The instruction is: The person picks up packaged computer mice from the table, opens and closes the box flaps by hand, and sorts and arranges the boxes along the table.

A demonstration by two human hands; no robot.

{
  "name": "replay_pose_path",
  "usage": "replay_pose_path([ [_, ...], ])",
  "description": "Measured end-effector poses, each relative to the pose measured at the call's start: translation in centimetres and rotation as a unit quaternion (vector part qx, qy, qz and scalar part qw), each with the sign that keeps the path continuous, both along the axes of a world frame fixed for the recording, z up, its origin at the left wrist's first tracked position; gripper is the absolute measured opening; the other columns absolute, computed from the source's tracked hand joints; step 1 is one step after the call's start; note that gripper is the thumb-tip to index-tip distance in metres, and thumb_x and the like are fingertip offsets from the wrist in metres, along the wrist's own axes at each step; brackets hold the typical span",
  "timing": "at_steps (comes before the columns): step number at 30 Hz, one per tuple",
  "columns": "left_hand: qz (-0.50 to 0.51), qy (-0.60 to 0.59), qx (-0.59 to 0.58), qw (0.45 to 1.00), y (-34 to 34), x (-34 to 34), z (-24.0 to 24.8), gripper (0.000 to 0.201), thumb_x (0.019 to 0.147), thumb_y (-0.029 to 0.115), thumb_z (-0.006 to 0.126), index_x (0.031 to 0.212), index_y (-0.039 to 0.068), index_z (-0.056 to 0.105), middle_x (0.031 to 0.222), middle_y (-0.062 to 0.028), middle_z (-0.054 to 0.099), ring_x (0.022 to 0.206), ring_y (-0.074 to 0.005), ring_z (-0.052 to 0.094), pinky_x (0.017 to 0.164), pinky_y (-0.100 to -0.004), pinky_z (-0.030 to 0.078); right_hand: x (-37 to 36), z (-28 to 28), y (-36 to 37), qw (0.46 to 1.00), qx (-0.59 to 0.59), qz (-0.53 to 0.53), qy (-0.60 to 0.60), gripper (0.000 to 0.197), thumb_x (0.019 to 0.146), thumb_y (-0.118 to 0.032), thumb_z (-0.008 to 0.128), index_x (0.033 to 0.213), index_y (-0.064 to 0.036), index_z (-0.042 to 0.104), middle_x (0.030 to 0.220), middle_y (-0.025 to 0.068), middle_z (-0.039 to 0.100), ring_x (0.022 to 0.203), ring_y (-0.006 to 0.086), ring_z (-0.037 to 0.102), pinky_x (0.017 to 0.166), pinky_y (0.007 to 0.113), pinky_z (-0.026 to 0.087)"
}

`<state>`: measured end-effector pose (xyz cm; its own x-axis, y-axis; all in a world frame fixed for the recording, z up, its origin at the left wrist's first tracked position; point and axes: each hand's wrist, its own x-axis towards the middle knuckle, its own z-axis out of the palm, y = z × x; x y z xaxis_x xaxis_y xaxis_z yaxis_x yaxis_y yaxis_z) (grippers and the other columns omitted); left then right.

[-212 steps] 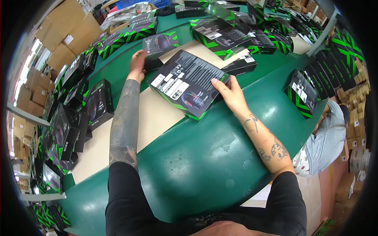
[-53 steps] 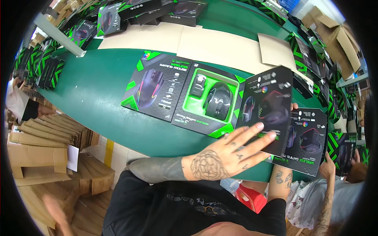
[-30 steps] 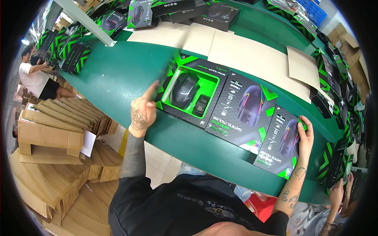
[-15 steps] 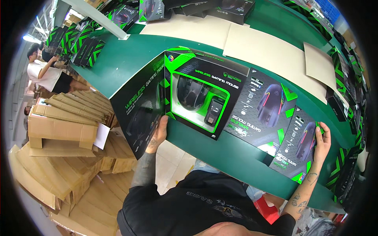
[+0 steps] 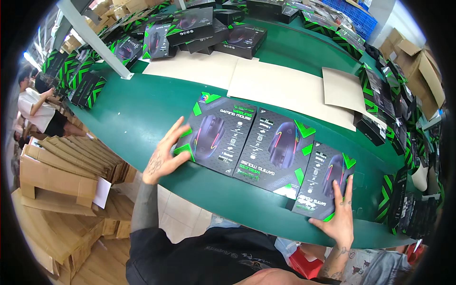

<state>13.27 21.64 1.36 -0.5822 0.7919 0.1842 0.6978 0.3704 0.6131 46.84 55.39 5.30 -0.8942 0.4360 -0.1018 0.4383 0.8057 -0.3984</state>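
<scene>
Three dark mouse boxes with green corner patterns lie side by side on the green table. The left mouse box (image 5: pixel 213 133) has its cover down, and its print runs the other way up from its neighbours'. My left hand (image 5: pixel 164 153) is at its left edge, fingers and thumb spread, fingertips against the side. The middle mouse box (image 5: pixel 276 149) touches the boxes on both sides. At the lower right corner of the right mouse box (image 5: pixel 319 183), my right hand (image 5: pixel 340 219) rests with fingers stretched over its face and right edge, thumb near the lower edge.
Tan cardboard sheets (image 5: pixel 280 85) lie along the table beyond the boxes. More mouse boxes (image 5: pixel 192 28) are piled at the back and along the right. Folded cartons (image 5: pixel 57 178) stack at the left, below a metal post (image 5: pixel 95 38). A person (image 5: pixel 40 111) stands far left.
The left box's cover, held up by my left hand before, is now down over its window. My left hand has let go of it. My right hand has slid down the right box toward me.
</scene>
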Motion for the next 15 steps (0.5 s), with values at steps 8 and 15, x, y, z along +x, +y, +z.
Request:
replay_pose_path([
  [8, 0.046, -0.241, 0.143, 0.959, 2.2, -0.1, -2.4, 0.093, 0.074, 0.017, 0.076, 0.147, 0.006, 0.020, 0.150, -0.0119, 0.026, 0.131, -0.0235, 0.035, 0.106, -0.0353, 0.034, -0.7, -2.7, 1.4, 0.977, 0.014, -0.005, 0.214, 0.089, 0.055, -0.020, 0.082, 0.136, -0.0103, 0.044, 0.145, 0.0262, 0.026, 0.132, 0.0392, 0.032, 0.107, 0.045, 0.030],
  [15, 0.000, -0.147, 0.288, 0.946, 2.1, -1.8, 2.4, 0.101, 0.071, 0.029, 0.079, 0.147, 0.006, 0.017, 0.147, -0.0106, 0.030, 0.129, -0.0224, 0.039, 0.104, -0.0380, 0.036, -4.1, -5.8, 4.8, 0.885, 0.178, 0.020, 0.430, 0.074, 0.055, -0.040, 0.087, 0.117, -0.0083, 0.063, 0.134, 0.0237, 0.043, 0.122, 0.0390, 0.045, 0.103, 0.051, 0.034],
])
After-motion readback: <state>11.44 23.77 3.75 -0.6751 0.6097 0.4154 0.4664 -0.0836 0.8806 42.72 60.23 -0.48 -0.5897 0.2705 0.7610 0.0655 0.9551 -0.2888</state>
